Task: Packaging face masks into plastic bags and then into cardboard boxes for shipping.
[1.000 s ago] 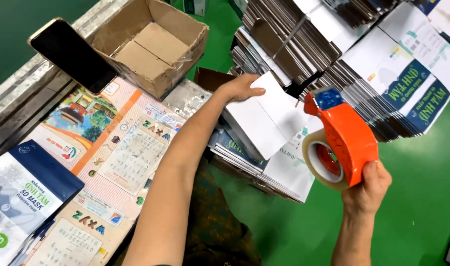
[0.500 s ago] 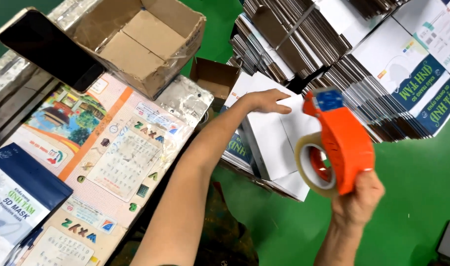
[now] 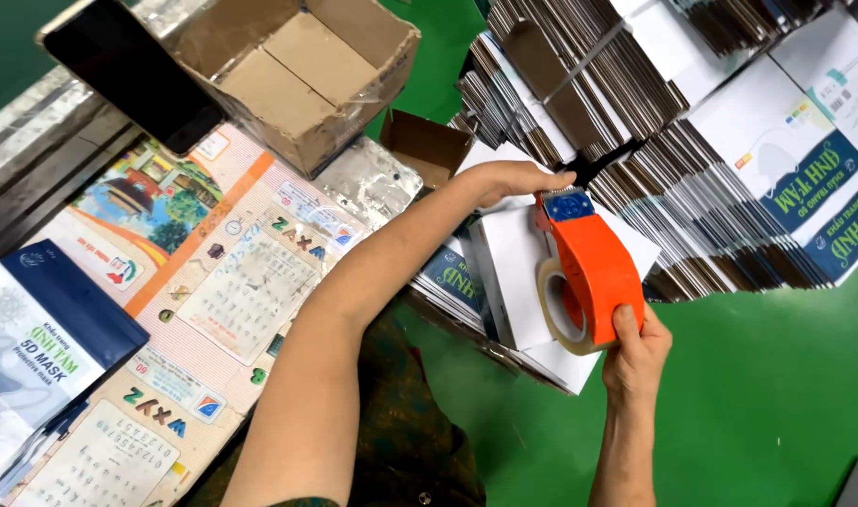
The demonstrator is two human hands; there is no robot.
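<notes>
Lower right of the frame, your right hand point(image 3: 635, 352) gripped the orange tape dispenser point(image 3: 589, 272) over a white folded carton point(image 3: 518, 272). Above it, your left hand point(image 3: 513, 178) lay flat and open on that carton's far edge, beside stacked flat cartons point(image 3: 729, 188).

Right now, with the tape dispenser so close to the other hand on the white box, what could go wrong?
1. The left hand rests on the folded white box right beside the head of the orange tape dispenser; its cutting edge could nick the fingers.
2. The box lies on a slanted stack of flat cartons and may slide under pressure, so the tape goes on crooked.
3. The right hand has its grip only on the dispenser's lower end, so the dispenser may twist.
</notes>
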